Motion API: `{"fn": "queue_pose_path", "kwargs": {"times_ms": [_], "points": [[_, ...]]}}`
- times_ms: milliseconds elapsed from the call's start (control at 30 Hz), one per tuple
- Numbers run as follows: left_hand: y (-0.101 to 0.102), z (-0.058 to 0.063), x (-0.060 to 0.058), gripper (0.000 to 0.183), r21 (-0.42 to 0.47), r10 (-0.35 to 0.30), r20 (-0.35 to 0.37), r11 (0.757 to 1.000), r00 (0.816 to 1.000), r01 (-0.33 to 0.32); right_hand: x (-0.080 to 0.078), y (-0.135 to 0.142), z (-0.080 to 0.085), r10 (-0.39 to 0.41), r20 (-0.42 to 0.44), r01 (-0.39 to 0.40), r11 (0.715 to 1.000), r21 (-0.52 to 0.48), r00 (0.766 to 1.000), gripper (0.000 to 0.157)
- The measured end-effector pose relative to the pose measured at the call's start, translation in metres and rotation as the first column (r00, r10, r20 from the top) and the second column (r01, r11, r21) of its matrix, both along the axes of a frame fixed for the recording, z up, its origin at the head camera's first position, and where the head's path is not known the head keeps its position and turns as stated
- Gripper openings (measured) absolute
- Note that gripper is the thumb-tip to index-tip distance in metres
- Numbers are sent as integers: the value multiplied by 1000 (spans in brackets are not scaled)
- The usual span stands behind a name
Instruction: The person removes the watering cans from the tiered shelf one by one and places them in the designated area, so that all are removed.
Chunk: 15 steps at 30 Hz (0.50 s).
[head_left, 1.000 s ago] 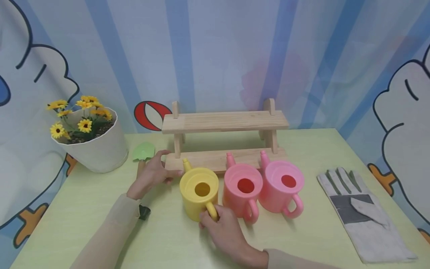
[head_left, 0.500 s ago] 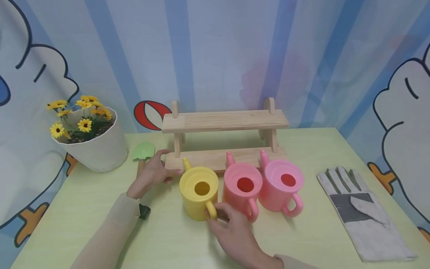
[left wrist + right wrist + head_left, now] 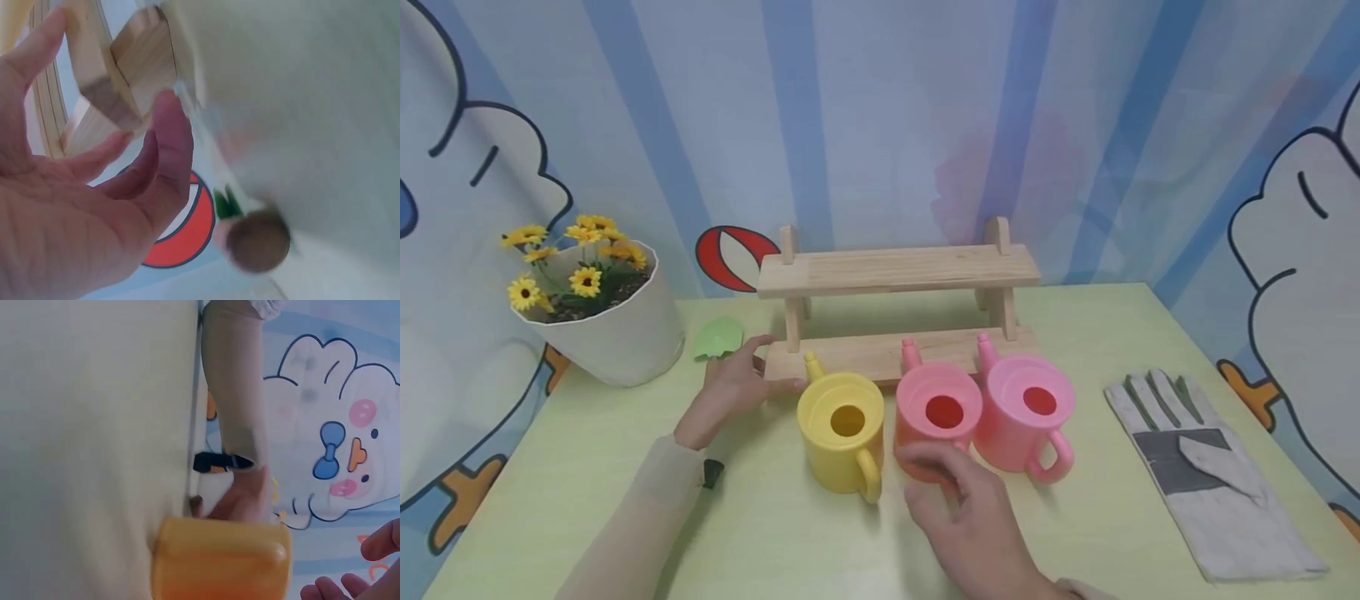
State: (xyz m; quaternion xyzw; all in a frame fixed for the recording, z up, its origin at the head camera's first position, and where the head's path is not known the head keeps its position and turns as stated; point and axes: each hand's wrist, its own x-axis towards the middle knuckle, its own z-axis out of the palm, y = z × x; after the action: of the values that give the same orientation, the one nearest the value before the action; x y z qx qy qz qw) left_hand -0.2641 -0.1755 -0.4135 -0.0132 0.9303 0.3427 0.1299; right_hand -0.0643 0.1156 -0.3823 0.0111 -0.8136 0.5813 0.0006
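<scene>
Three toy watering cans stand in a row, spouts pointing back: yellow (image 3: 838, 450), coral pink (image 3: 934, 383) and lighter pink (image 3: 1028, 383). Behind them is a two-tier wooden shelf (image 3: 895, 271). My left hand (image 3: 737, 387) holds the left end of its lower plank, thumb at the front edge and fingers reaching around the end; the left wrist view shows the thumb on the wood (image 3: 94, 56). My right hand (image 3: 973, 517) is in front of the coral pink can, thumb and fingers apart, covering most of its handle. In the right wrist view the yellow can (image 3: 222, 559) is beside the hand.
A white pot (image 3: 625, 342) of yellow flowers stands at the back left. A green trowel (image 3: 718, 337) lies beside it, partly hidden by my left hand. At the right lies a grey-white work glove (image 3: 1217, 483). A patterned curtain (image 3: 880, 125) backs the table.
My right hand has let go of the yellow can's handle and moved right to the coral pink can. The left hand stays at the shelf end.
</scene>
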Motion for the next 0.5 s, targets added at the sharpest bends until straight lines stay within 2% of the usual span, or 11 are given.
{"fn": "queue_pose_path", "kwargs": {"times_ms": [67, 133, 200, 267, 333, 367, 433, 500], "points": [[-3, 2, 1, 103, -16, -17, -26, 1000, 1000, 16, 1, 7, 4, -8, -125, 12, 999, 35, 992, 40], [-7, 3, 1, 104, -20, -35, -53, 999, 998, 34, 0, 15, 7, 0, -295, 33, 994, 106, 955, 43], [-11, 6, 2, 105, -18, -55, -84, 998, 995, 54, -4, 24, 10, 15, -481, 84, 980, 183, 876, 47], [-15, 8, 3, 104, -15, -63, -108, 998, 992, 62, -10, 34, 14, 37, -631, 143, 962, 231, 775, 49], [-18, 10, 4, 104, -7, -62, -127, 998, 990, 61, -18, 44, 19, 51, -702, 179, 952, 249, 710, 49], [-19, 11, 4, 104, -6, -61, -138, 998, 989, 61, -22, 50, 22, 54, -724, 202, 944, 261, 687, 49], [-21, 12, 5, 105, -11, -59, -159, 998, 986, 58, -30, 61, 28, 49, -739, 248, 926, 286, 672, 48], [-23, 12, 6, 106, -19, -55, -179, 998, 982, 53, -39, 73, 33, 39, -737, 285, 907, 309, 674, 47]]}}
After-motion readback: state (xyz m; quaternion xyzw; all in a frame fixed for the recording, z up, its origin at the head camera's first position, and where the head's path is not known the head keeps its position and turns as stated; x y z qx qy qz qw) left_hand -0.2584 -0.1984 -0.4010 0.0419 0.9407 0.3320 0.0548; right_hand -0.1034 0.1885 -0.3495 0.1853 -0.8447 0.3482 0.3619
